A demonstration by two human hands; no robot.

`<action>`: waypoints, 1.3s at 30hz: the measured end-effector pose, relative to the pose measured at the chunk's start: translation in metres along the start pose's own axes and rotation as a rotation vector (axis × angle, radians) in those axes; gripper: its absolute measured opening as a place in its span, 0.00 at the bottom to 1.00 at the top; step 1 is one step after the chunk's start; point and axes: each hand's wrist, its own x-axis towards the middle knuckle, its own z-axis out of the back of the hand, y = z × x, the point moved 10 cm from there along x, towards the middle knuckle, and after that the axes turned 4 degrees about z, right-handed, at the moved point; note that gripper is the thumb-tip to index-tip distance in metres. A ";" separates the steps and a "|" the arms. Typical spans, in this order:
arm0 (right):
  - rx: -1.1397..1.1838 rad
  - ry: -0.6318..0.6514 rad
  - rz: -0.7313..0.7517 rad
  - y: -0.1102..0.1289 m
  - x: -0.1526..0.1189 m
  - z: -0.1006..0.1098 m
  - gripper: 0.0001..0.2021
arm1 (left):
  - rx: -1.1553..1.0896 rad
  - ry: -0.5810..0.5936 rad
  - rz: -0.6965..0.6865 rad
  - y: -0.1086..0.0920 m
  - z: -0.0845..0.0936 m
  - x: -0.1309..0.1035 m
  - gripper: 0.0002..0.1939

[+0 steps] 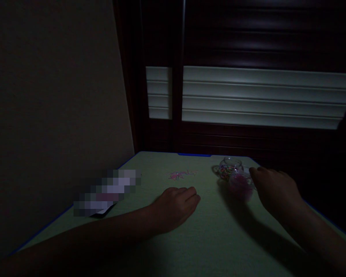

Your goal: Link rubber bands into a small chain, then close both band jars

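My right hand (273, 188) is closed on the side of a small clear jar (240, 186) with pink contents. The jar is blurred and looks tilted, and its shadow falls on the table. Just behind it stands another clear, open-topped jar (229, 169) holding many-coloured small pieces, too dim to name. My left hand (177, 207) is low over the middle of the table, its fingers curled together. Whatever it may hold is hidden. Beyond the left hand lies a loose cluster of thin pinkish pieces (178, 175).
The pale green table (207, 238) has a blue edge. On its left side lies a flat object (106, 196), blurred out by pixelation. A plain wall (54, 96) rises at the left, and dark panelling with pale slats (259, 98) stands behind the table. The light is dim.
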 end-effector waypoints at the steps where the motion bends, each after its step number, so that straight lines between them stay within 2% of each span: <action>1: 0.001 0.009 -0.001 0.000 0.000 0.000 0.12 | -0.001 0.004 -0.003 0.000 0.000 0.000 0.09; 8: 0.009 0.016 0.004 0.000 0.000 -0.001 0.13 | 0.014 0.020 -0.003 0.000 0.000 0.001 0.10; 13: 0.020 -0.044 0.048 0.010 0.000 0.011 0.12 | 0.010 0.021 0.006 0.000 0.000 0.001 0.09; 18: 0.110 -0.182 0.227 0.042 -0.002 0.027 0.13 | 0.002 0.053 0.018 0.002 -0.003 0.001 0.09; 23: 0.323 -0.117 0.496 0.090 -0.008 0.010 0.09 | -0.013 0.091 0.045 0.005 -0.007 -0.001 0.09; 27: 0.411 -0.118 0.583 0.107 -0.014 0.004 0.08 | -0.034 0.125 0.086 0.008 -0.012 -0.001 0.09; 32: 0.494 -0.105 0.589 0.104 -0.016 0.011 0.07 | -0.040 0.152 0.177 0.023 -0.018 -0.003 0.10; 39: 0.508 -0.055 0.559 0.102 -0.016 0.014 0.10 | -0.064 0.113 0.290 0.062 -0.019 -0.010 0.11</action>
